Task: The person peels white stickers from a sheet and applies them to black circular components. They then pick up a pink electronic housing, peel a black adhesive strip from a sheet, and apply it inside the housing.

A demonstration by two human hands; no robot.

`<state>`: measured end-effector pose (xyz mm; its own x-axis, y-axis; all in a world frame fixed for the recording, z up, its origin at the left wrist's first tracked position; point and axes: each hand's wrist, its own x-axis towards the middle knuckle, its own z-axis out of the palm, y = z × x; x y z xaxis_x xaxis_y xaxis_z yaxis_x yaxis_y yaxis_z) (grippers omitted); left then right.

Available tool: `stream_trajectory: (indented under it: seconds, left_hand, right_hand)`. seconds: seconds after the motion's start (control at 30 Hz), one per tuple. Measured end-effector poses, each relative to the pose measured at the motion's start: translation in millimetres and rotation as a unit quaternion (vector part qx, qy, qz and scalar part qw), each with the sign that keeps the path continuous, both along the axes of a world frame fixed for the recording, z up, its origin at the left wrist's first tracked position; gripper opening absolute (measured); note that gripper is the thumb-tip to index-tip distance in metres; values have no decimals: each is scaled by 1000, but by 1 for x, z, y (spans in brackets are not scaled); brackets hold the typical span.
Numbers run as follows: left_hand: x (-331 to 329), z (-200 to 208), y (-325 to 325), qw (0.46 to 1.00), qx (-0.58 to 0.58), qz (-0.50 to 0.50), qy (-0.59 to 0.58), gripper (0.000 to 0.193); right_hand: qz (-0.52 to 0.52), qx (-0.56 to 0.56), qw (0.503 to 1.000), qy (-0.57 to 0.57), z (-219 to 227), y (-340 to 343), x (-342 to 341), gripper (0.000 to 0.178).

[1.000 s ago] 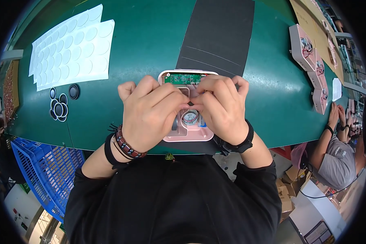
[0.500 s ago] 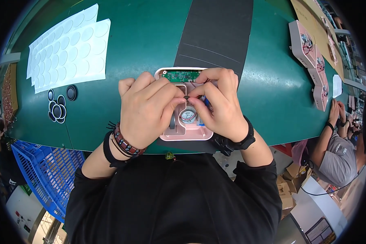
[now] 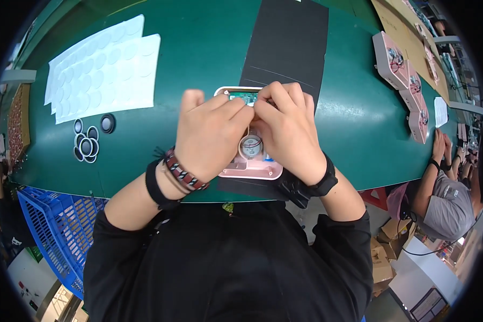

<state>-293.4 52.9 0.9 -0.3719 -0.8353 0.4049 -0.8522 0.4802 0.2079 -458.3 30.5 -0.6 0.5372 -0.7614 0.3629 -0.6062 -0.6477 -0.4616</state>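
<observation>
Open-faced, the pink housing point(image 3: 250, 167) shows a round speaker and green board, both hands' fingers point(image 3: 236, 110) pinching inside.

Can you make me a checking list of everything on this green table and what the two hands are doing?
Surface: green table with a black mat laid on it.
Job's things: pink case lying open on the mat; a green circuit board at its far end, a round speaker in the middle.
Clutter: white sheets of round pads; black rings; more pink cases at far right.
Hands: left hand and right hand both pressed on the case, fingertips meeting near the board.
Cables: thin wires in the far cases, too small to follow.
Surroundings: blue crate below left; another person at right.
</observation>
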Motion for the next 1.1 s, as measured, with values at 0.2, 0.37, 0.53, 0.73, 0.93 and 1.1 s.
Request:
stream_trajectory:
  seconds: [0.2,0.37,0.53,0.73,0.93,1.1]
  left_hand:
    - [7,6,8,998,-31,-21,57,10]
    - [34,30,33,990,-65,1,126,13]
    - [36,32,46,972,50,-189,132,16]
    - [25,-13,28,977,0,-211,-19,33]
    - [40,4,43,952,132,-256,-104,42]
    - [32,47,3,921,270,-233,-155,39]
  right_hand:
    - [-17,-134,987,91,21,22,-6,27]
    - [114,-104,967,203,22,68,-20,25]
    - [84,-71,979,170,14,55,-31,17]
    - [-141,-180,958,174,28,-81,-90,13]
    - [-182,-193,930,255,-2,-145,-143,20]
    - [-170,-192,924,282,14,-165,-108,24]
